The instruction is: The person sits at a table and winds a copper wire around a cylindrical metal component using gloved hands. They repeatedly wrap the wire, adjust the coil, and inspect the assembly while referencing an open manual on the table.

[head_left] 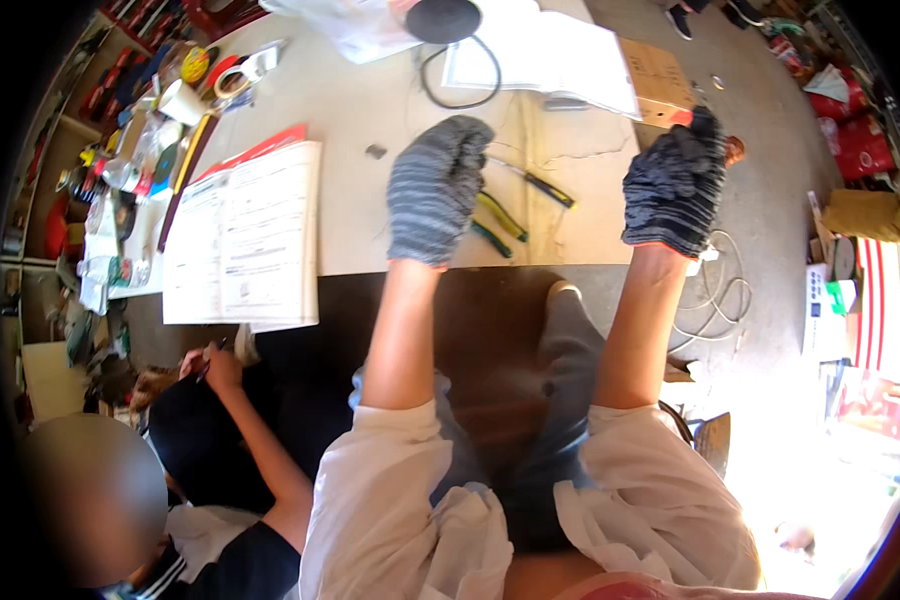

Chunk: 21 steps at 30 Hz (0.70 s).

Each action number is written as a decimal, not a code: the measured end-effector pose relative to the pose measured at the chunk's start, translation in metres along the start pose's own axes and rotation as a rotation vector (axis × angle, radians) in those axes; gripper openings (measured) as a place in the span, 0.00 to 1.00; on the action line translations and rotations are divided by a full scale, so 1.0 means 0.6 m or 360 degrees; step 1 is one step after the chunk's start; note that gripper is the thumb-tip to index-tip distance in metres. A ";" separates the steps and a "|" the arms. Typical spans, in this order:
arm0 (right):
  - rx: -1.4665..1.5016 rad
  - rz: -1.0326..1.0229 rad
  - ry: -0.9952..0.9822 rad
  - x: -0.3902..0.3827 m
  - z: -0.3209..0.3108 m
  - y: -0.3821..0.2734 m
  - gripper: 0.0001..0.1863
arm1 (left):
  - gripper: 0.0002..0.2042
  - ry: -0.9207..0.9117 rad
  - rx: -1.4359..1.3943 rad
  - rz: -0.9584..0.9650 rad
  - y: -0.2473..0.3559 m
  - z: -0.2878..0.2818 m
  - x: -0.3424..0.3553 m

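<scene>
My left hand (438,185), in a grey striped knit glove, is closed above the table, its fingers curled inward. Whatever it may hold is hidden. Just right of it lies a screwdriver (550,191) with a black and yellow handle, its shaft pointing toward my fingers. Pliers (502,220) with green-yellow handles rest beside that hand, their jaws out of sight behind the glove. My right hand (675,180), gloved alike, is closed by the table's right edge. A reddish-brown end (735,150) sticks out beyond its fingers; I cannot make out what it belongs to.
A cable loop (462,105) and a round black disc (443,18) are at the table's far side, near open papers (570,60) and a cardboard box (655,80). A booklet (240,235) overhangs the left front edge. Another person's hands (213,368) are at lower left.
</scene>
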State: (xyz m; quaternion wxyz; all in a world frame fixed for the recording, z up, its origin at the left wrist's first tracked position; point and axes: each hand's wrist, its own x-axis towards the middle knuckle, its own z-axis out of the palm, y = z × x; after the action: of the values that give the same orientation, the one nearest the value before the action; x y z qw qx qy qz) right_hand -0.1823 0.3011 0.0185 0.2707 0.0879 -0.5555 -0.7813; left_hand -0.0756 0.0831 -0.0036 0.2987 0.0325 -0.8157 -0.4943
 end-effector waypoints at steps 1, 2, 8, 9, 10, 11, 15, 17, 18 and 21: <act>0.1375 0.0279 -0.0038 -0.002 0.003 -0.003 0.09 | 0.07 -0.0027 -0.0270 -0.0208 0.017 -0.008 0.000; 0.2728 0.0597 0.0175 -0.003 0.010 -0.004 0.09 | 0.07 0.0047 -0.0748 -0.0431 0.032 -0.003 0.000; 0.5454 0.0555 -0.0615 -0.028 -0.065 0.109 0.11 | 0.08 0.0048 -0.0894 -0.0520 0.041 -0.018 0.002; 0.5509 0.0494 -0.0615 -0.030 -0.071 0.111 0.11 | 0.08 0.0068 -0.0892 -0.0517 0.042 -0.019 0.002; 0.5563 0.0431 -0.0614 -0.031 -0.075 0.113 0.11 | 0.08 0.0089 -0.0891 -0.0513 0.043 -0.019 0.002; 0.5617 0.0366 -0.0614 -0.032 -0.078 0.115 0.11 | 0.08 0.0109 -0.0890 -0.0509 0.044 -0.020 0.003; 0.5594 0.0345 -0.0589 -0.031 -0.080 0.111 0.11 | 0.08 0.0123 -0.0884 -0.0507 0.045 -0.019 0.003; 0.5463 0.0324 -0.0577 -0.029 -0.081 0.108 0.11 | 0.08 0.0118 -0.0881 -0.0509 0.045 -0.021 0.003; 0.5396 0.0312 -0.0570 -0.028 -0.082 0.108 0.11 | 0.07 0.0118 -0.0866 -0.0502 0.044 -0.021 0.004; 0.5278 0.0293 -0.0453 -0.027 -0.088 0.103 0.10 | 0.07 0.0113 -0.0839 -0.0480 0.040 -0.019 0.003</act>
State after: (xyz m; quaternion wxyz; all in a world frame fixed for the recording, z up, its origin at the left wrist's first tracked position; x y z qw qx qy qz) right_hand -0.1253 0.2517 0.0531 0.1173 -0.1628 0.7482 -0.6324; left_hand -0.0654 0.0856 0.0210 0.2484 0.0920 -0.6344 -0.7262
